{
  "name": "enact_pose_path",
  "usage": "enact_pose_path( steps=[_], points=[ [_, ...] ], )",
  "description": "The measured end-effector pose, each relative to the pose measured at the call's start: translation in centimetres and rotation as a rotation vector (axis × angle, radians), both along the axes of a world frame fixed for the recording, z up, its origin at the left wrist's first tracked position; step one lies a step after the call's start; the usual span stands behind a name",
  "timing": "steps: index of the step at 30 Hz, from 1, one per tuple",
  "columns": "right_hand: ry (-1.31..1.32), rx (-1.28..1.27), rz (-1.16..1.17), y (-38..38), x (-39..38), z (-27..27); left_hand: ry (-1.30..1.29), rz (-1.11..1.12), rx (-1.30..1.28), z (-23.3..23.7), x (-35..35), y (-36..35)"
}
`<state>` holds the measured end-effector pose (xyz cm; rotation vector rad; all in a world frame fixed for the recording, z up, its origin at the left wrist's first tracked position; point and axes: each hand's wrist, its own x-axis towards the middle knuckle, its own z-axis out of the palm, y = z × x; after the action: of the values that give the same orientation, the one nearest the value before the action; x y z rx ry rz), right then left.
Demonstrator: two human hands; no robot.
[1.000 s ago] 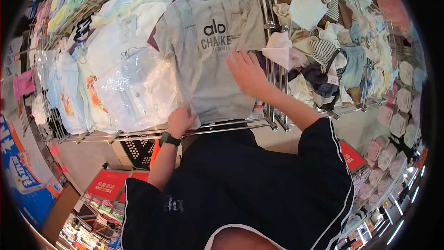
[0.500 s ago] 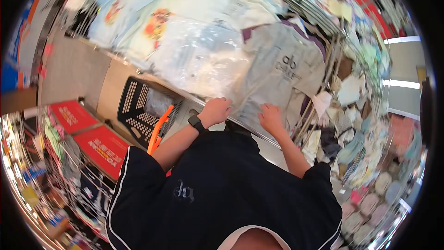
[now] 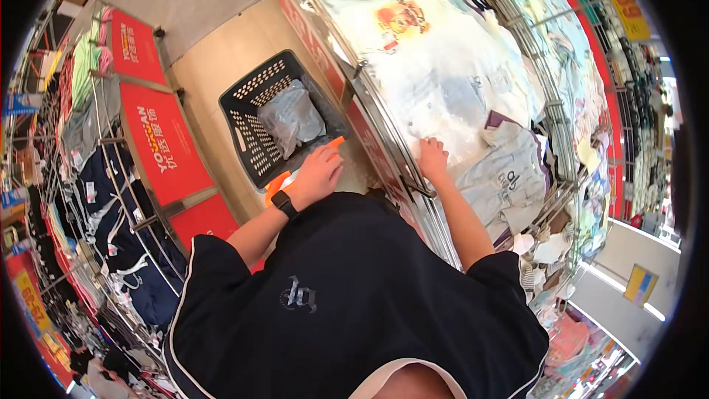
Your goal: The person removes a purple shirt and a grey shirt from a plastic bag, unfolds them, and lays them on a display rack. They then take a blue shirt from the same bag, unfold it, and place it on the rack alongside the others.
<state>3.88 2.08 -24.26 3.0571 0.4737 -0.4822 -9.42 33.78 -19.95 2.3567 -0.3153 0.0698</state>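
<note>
My left hand (image 3: 317, 176), a dark watch on its wrist, hovers over the orange handle (image 3: 336, 143) of a black shopping basket (image 3: 247, 124). Its fingers are loosely bent and it covers the handle's middle; I see no grip. Inside the basket lies a clear plastic bag (image 3: 294, 120), its contents hard to make out. My right hand (image 3: 433, 159) is open at the near edge of the display table, by a clear plastic-wrapped garment (image 3: 450, 107). Beside it lies a grey T-shirt (image 3: 498, 177) with dark lettering.
A metal rail (image 3: 384, 122) edges the display table. White T-shirts, one with an orange print (image 3: 403, 18), are spread over it. To the left stands a clothing rack with red sign panels (image 3: 159, 140). The basket sits on the tiled floor (image 3: 203, 55) between them.
The view has swung left toward the basket. My left hand has gone from the table edge to over the orange handle. My right hand is now nearer the plastic-wrapped garment.
</note>
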Motion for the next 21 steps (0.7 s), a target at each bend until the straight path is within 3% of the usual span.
enact_pose_path(
  steps=[1, 7, 10, 13, 15, 17, 18, 19, 21],
  points=[
    [-0.031, -0.011, 0.009, 0.3, 0.3, -0.7, 0.020, 0.041, -0.008, 0.0, -0.5, 0.9],
    [-0.246, 0.473, -0.202, -1.6, 2.1, -0.1, 0.225, 0.120, -0.206, -1.9, -2.2, 2.7],
    [-0.545, 0.663, -0.260, -1.6, 3.9, 6.4, 0.124, 0.107, -0.155, -0.6, -1.6, 2.2],
    [-0.689, 0.854, -0.103, 2.0, 4.3, 14.8, -0.113, 0.067, -0.110, 6.5, 1.3, 1.1],
    [-0.425, 0.945, -0.035, 5.6, 2.6, 18.6, -0.368, 0.047, -0.111, 10.9, 3.3, 0.1],
    [-0.262, 1.029, 0.361, 9.6, 0.1, 20.2, -0.519, 0.001, -0.125, 12.8, 5.1, -0.7],
    [-0.153, 1.064, 0.434, 11.8, -1.7, 20.4, -0.543, -0.034, -0.140, 13.3, 6.0, -1.1],
    [0.045, 1.010, 0.455, 13.3, -3.8, 20.1, -0.564, -0.070, -0.156, 13.4, 6.7, -1.6],
    [0.426, 0.886, 0.199, 15.0, -4.8, 21.3, -0.434, -0.128, -0.280, 11.0, 7.2, -0.5]
  ],
)
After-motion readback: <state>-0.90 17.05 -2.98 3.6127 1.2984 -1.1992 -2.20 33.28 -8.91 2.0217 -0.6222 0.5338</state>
